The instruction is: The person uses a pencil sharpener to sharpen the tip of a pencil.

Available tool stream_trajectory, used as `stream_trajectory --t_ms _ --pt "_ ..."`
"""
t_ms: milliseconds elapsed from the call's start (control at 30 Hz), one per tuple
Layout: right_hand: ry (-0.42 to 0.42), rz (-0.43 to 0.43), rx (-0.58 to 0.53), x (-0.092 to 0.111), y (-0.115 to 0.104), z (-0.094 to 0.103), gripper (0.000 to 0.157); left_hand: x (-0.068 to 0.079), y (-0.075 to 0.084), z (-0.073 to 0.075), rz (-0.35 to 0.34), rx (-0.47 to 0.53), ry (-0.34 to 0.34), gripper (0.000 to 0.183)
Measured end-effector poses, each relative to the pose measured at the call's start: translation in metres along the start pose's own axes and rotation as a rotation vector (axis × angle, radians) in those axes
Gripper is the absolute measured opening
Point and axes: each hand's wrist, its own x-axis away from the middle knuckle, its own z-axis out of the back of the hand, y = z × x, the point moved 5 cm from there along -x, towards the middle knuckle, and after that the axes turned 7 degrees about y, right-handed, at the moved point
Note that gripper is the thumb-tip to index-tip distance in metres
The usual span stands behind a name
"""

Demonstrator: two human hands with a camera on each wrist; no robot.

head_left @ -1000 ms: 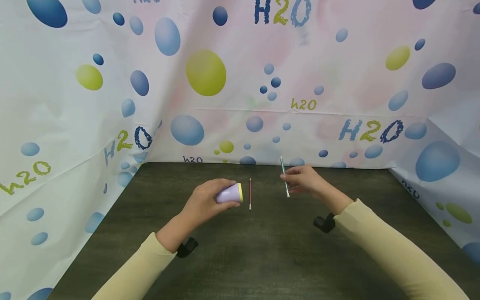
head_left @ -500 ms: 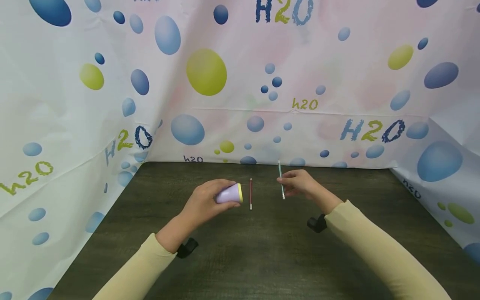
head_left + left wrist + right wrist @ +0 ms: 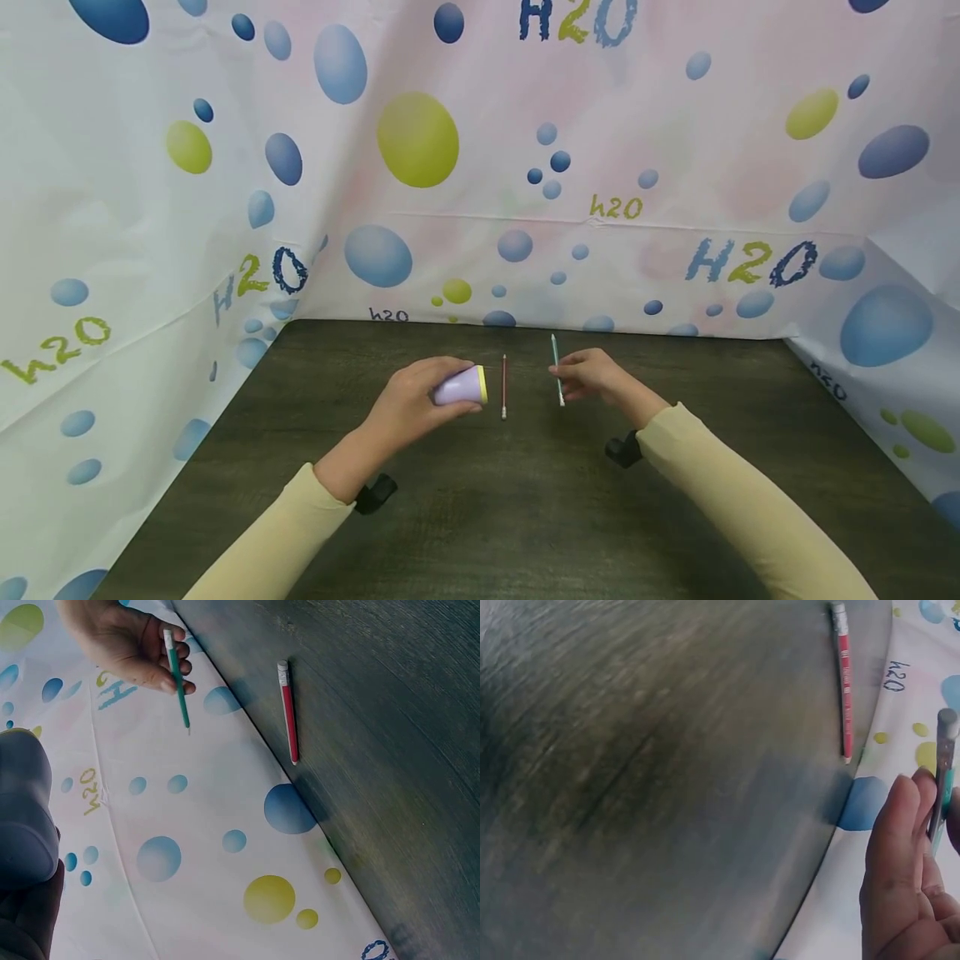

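Observation:
My left hand (image 3: 408,404) grips a lavender cup (image 3: 457,387) with a yellow rim. The cup lies sideways in the grasp, its rim turned to the right; in the left wrist view the cup (image 3: 24,814) shows dark at the left edge. Between the thumb and fingers of my right hand (image 3: 596,375) a teal pencil (image 3: 557,362) is pinched, point away from me and eraser end nearer. A red pencil (image 3: 504,387) with a white eraser end lies on the table between the two hands, just right of the cup's rim, and neither hand touches it.
The dark wooden table (image 3: 480,517) runs back to a white backdrop (image 3: 517,100) printed with blue and green bubbles and H2O lettering. Its panels also stand along the left and right sides. A dark wrist-worn device (image 3: 375,494) sits below each wrist.
My right hand has moved left and slightly toward me with the teal pencil, nearing the red one. My left hand and the cup stay nearly still, and the red pencil keeps its place.

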Motion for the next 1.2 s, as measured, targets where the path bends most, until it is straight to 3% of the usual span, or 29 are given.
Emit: stream_trajectory --t_ms 300,633,1200 --pt "-0.021 -0.038 0.022 -0.003 0.012 -0.006 0.055 0.001 0.002 -0.002 0.018 0.015 -0.02 0.049" --pt "-0.021 -0.08 0.057 -0.006 0.021 -0.011 0.046 0.001 0.002 -0.001 -0.004 0.016 0.003 0.049" --pt "0.039 -0.117 0.098 -0.009 0.024 -0.007 0.046 -0.002 0.004 -0.001 -0.017 0.008 0.002 0.049"
